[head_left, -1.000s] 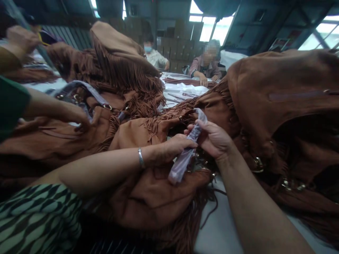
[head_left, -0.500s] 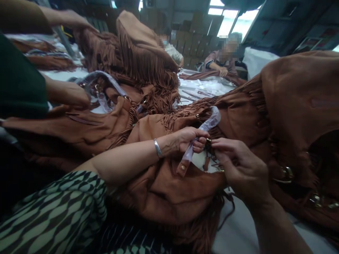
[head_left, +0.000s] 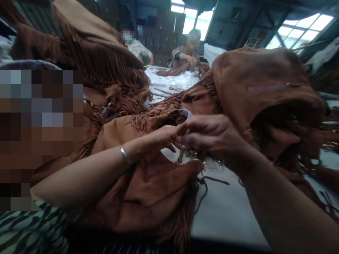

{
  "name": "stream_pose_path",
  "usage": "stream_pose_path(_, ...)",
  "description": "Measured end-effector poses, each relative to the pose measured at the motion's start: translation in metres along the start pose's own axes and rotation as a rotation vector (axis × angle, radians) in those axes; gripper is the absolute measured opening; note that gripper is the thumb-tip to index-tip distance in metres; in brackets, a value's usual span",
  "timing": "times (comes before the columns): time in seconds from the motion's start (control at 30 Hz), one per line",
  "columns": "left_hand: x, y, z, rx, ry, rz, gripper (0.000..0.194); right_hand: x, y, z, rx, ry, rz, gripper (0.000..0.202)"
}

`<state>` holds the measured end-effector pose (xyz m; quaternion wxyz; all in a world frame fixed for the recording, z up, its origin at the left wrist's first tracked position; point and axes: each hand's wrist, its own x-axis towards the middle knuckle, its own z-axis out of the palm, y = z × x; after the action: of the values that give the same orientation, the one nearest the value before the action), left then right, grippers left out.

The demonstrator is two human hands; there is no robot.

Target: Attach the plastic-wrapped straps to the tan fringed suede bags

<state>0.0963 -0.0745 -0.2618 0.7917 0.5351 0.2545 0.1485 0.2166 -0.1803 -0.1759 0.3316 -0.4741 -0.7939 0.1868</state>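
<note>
A brown suede bag [head_left: 148,187] with fringe lies in front of me, its mouth toward my hands. My left hand [head_left: 166,137], silver bracelet on the wrist, reaches over it. Thumb and forefinger close together against my right hand, the lower fingers hanging loosely bent. My right hand [head_left: 209,132] overlaps those fingertips, its own fingers curled and blurred. Whatever lies between them is hidden. Just behind my right hand shows a curve of plastic-wrapped handle [head_left: 184,113]. Below are a small brown leather tab [head_left: 181,155] and gold-coloured hardware [head_left: 196,160] at the bag's edge.
Another brown bag [head_left: 267,77] stands high at right. Fringed bags [head_left: 106,63] are piled at left. A co-worker [head_left: 189,58] across the white table [head_left: 225,211] handles brown material; another person [head_left: 139,49] is nearby. A dark cord [head_left: 215,180] lies beside the bag. The left edge is pixelated.
My view has swung right. My right hand has come over my left fingertips. My left fist has loosened, and the handle's lower end no longer shows beneath it.
</note>
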Motion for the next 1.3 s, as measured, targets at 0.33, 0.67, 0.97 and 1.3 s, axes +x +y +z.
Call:
stream_pose_path(0.33, -0.011, 0.001, 0.045, 0.908, -0.375, 0.118, 0.038, -0.068, 0.062, -0.023, 0.274, 0.574, 0.333, 0.036)
stream_pose_path(0.67, -0.003, 0.007, 0.051, 0.599, -0.459, -0.169, 0.016, -0.079, 0.064, -0.024, 0.485, 0.483, 0.289, 0.033)
stream_pose_path(0.97, -0.045, 0.021, 0.019, 0.112, -0.296, -0.023, 0.024, -0.063, 0.044, 0.000, 0.668, 0.337, 0.479, 0.028)
stream_pose_path(1.3, -0.038, 0.006, 0.007, 0.000, -0.326, 0.031, 0.022, -0.048, 0.049, 0.032, 0.966, 0.374, 0.609, 0.021)
